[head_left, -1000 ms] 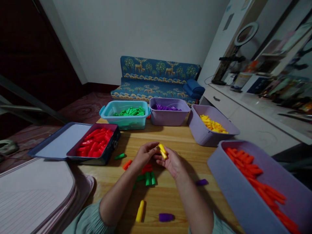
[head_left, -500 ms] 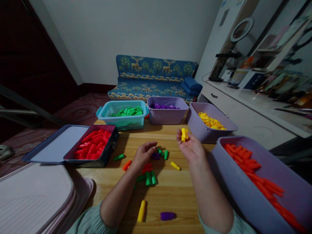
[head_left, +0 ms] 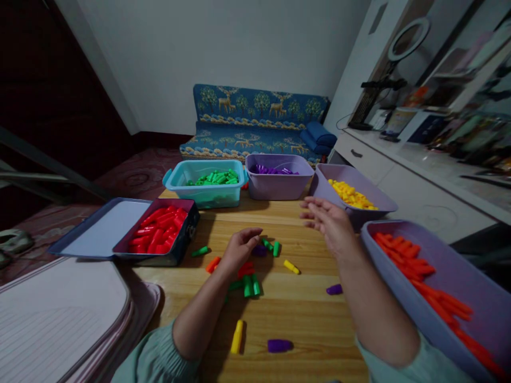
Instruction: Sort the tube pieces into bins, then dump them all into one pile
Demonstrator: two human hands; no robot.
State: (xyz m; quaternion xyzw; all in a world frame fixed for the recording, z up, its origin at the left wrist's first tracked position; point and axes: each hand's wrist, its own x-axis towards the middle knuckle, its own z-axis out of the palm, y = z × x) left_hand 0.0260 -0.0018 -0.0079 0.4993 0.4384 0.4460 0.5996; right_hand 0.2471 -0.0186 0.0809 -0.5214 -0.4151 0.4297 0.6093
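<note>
My left hand [head_left: 240, 247] hovers over the middle of the wooden table [head_left: 303, 319], fingers stretched and loosely bent, nothing visible in them. By its fingertips lie a purple tapered plastic piece [head_left: 259, 250] and a green piece [head_left: 276, 248]. Beneath the wrist are red-orange pieces [head_left: 246, 269] and green pieces [head_left: 248, 286], partly covered by the forearm. With fingers apart and empty, my right hand [head_left: 329, 221] is beside the purple-grey bin [head_left: 359, 217] of yellow pieces [head_left: 351, 194]. A purple piece [head_left: 334, 289] rests near my right forearm.
A turquoise bin [head_left: 199, 197] holds green pieces; a purple bin [head_left: 279, 187] holds purple ones. Red pieces fill an open tin box [head_left: 186, 234] at left. Orange-red pieces lie in a long bin [head_left: 399, 298] at right. A yellow piece [head_left: 237, 336] lies near the front.
The yellow pieces that were in my right hand are gone from it, and it has moved right with fingers open. My left hand stays about the same. The view has shifted slightly.
</note>
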